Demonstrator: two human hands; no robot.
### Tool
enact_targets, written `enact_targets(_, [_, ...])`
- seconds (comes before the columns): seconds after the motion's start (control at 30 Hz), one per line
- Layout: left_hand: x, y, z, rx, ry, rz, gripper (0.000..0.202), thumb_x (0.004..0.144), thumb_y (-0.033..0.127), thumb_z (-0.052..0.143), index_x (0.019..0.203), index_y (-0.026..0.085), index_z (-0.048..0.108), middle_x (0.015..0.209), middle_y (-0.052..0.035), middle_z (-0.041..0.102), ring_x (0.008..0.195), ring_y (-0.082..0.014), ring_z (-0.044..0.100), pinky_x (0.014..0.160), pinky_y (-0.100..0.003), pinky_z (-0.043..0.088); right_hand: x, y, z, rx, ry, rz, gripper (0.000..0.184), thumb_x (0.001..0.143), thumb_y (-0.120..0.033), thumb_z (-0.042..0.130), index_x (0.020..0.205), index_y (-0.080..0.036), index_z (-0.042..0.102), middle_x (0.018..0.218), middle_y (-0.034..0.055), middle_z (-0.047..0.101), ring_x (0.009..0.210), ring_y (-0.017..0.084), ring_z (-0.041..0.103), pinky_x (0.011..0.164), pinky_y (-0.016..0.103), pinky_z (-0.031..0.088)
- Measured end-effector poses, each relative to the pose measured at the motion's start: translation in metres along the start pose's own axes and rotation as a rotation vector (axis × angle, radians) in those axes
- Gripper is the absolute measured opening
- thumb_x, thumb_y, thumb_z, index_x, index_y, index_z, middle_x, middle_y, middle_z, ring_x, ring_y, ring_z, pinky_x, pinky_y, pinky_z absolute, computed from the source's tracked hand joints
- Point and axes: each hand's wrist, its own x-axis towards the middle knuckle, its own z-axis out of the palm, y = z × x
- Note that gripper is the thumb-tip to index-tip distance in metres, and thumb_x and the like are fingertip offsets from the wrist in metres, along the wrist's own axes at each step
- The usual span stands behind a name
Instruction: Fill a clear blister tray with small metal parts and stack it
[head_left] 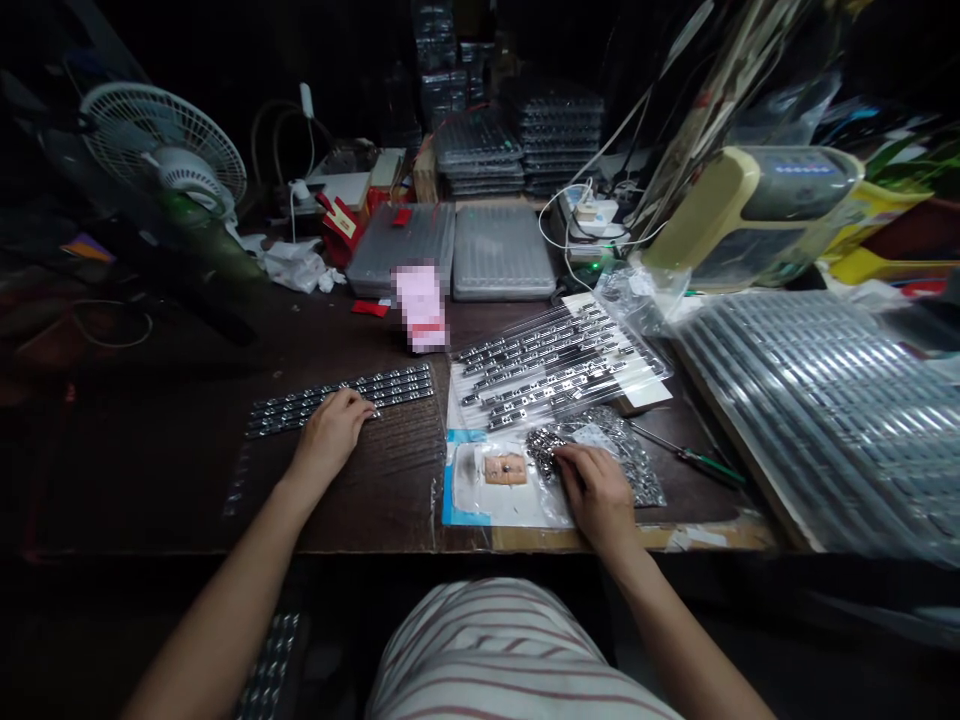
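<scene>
My left hand (332, 431) rests on rows of small metal parts in strips (341, 396) laid on the dark table, its fingers curled down onto the strips' near edge. My right hand (596, 490) reaches into a loose pile of small metal parts (600, 445) on a clear bag, its fingertips pinched among them. Just left of that hand lies a small tan block (505, 469) on a white sheet with blue edging (480, 495). Behind the pile sits a clear bag holding several filled strips (559, 368).
A screwdriver (694, 458) lies right of the pile. Large ribbed plastic trays (825, 410) fill the right side. Two lidded trays (457, 250) and stacks of trays (517, 145) stand at the back, with a fan (169, 155) at the left and a lamp (757, 205) at the right.
</scene>
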Motion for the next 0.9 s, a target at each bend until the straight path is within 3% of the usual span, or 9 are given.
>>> enact_targets(0.13, [-0.005,0.009,-0.013,-0.348,0.055,-0.247,0.028,0.088,0.036,0.05,0.105,0.02,0.066,0.096,-0.0049,0.068,0.082,-0.0193,0.065,0.078,-0.033,0.052,0.0,-0.002,-0.004,0.072,0.018,0.015,0.017,0.09,-0.017,0.049,0.102,-0.023,0.06,0.09,0.0049,0.065,0.085,0.019,0.058,0.077,0.035,0.047])
enact_targets(0.23, [-0.018,0.04,-0.011,-0.623,-0.022,-0.347,0.033,0.088,0.038,0.051,0.11,0.019,0.063,0.092,-0.0042,0.069,0.073,-0.0167,0.066,0.068,-0.029,0.054,0.002,-0.005,-0.007,0.097,0.032,0.024,0.015,0.089,-0.016,0.05,0.096,-0.023,0.061,0.087,0.0046,0.064,0.084,0.019,0.057,0.076,0.035,0.048])
enact_targets(0.33, [-0.033,0.088,0.006,-0.669,-0.123,-0.146,0.023,0.089,0.031,0.05,0.096,0.019,0.068,0.093,-0.0042,0.069,0.082,-0.0163,0.066,0.073,-0.027,0.053,0.003,-0.006,-0.007,0.099,0.042,0.026,0.016,0.088,-0.015,0.052,0.097,-0.022,0.063,0.089,0.0053,0.064,0.086,0.019,0.058,0.077,0.035,0.048])
enact_targets(0.47, [-0.049,0.133,0.029,-0.524,-0.079,0.14,0.019,0.091,0.022,0.049,0.097,0.02,0.068,0.092,-0.0044,0.068,0.087,-0.0164,0.063,0.08,-0.029,0.05,-0.001,-0.002,-0.005,0.11,0.031,0.021,0.016,0.087,-0.017,0.056,0.099,-0.024,0.065,0.09,0.0045,0.066,0.086,0.018,0.059,0.077,0.034,0.049])
enact_targets(0.7, [-0.058,0.132,0.031,-0.246,-0.024,0.16,0.016,0.088,0.025,0.056,0.1,0.02,0.066,0.092,-0.0059,0.066,0.087,-0.0194,0.059,0.081,-0.033,0.048,-0.002,-0.001,-0.004,0.119,-0.032,0.022,0.019,0.089,-0.017,0.052,0.102,-0.024,0.065,0.095,0.005,0.066,0.09,0.018,0.059,0.079,0.035,0.049])
enact_targets(0.9, [-0.044,0.146,0.039,-0.511,-0.063,0.166,0.016,0.09,0.023,0.052,0.1,0.022,0.064,0.091,-0.0051,0.064,0.086,-0.0171,0.061,0.078,-0.03,0.05,0.0,-0.003,-0.006,0.151,-0.043,0.07,0.016,0.09,-0.023,0.053,0.1,-0.024,0.065,0.091,0.0047,0.068,0.088,0.019,0.06,0.079,0.036,0.05])
